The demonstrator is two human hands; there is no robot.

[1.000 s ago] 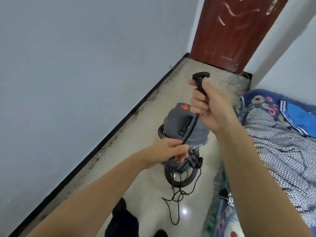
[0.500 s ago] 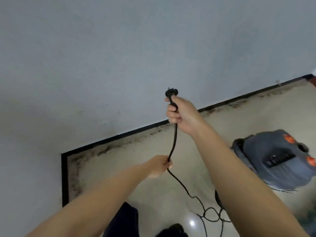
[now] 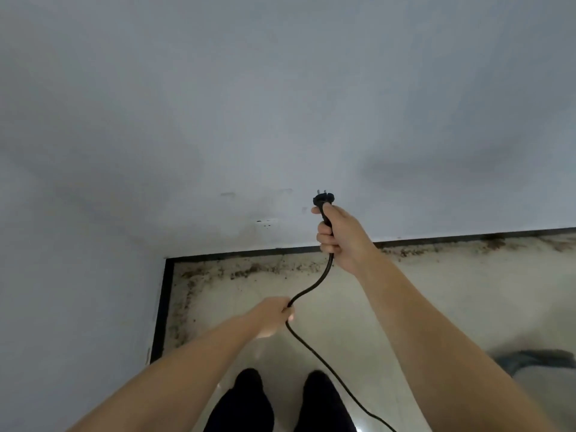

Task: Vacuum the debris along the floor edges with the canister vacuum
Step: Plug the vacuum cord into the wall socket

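Vacuum has slid almost out of view; right hand (image 3: 346,236) grips plug (image 3: 324,201), left hand (image 3: 274,316) grips cord (image 3: 311,288).

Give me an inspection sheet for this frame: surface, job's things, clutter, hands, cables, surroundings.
Surface: glossy pale floor, black baseboard.
Job's things: debris lies along both floor edges at the corner; a dark blurred shape at right, cannot tell what it is.
Clutter: nothing seen.
Hands: right hand grips the plug, prongs up; left hand holds the cord lower down.
Cables: cord trails down past the dark shoes.
Surroundings: grey wall; no socket clearly visible.
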